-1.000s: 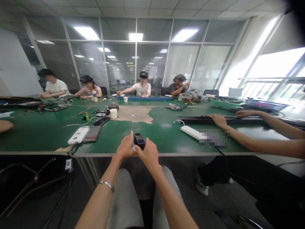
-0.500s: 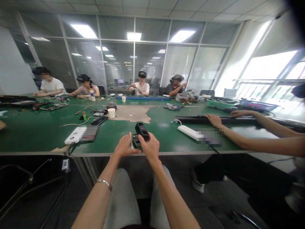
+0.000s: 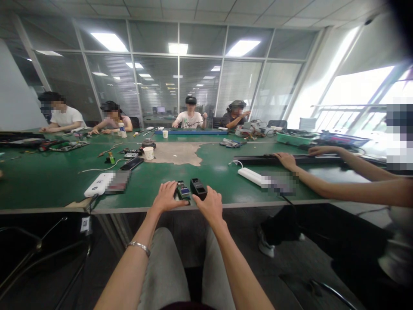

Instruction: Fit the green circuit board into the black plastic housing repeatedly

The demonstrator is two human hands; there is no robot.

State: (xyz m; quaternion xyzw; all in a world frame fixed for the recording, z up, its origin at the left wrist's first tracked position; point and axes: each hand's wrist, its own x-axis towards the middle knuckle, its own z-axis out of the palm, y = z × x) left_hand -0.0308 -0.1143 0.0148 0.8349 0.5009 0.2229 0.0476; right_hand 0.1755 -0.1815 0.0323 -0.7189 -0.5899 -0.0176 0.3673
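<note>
At the near edge of the green table (image 3: 58, 178), my left hand (image 3: 167, 196) rests with fingers wrapped round a small device (image 3: 183, 190) that shows a green circuit board and a little screen. My right hand (image 3: 211, 202) grips a black cover piece (image 3: 198, 188), set down just right of the device. The two parts lie side by side, slightly apart. A metal bracelet (image 3: 138, 246) is on my left wrist.
A white power strip (image 3: 98, 184) lies to the left, another white power strip (image 3: 250, 174) to the right. A neighbour's forearms (image 3: 322, 183) reach over a long black bar (image 3: 309, 159) at right. Paper cup (image 3: 148, 153), tools and several seated people are farther back.
One second ago both hands held the device as a single closed piece. The black cover then lifted off in my right hand, and now both parts have come down onto the table edge.
</note>
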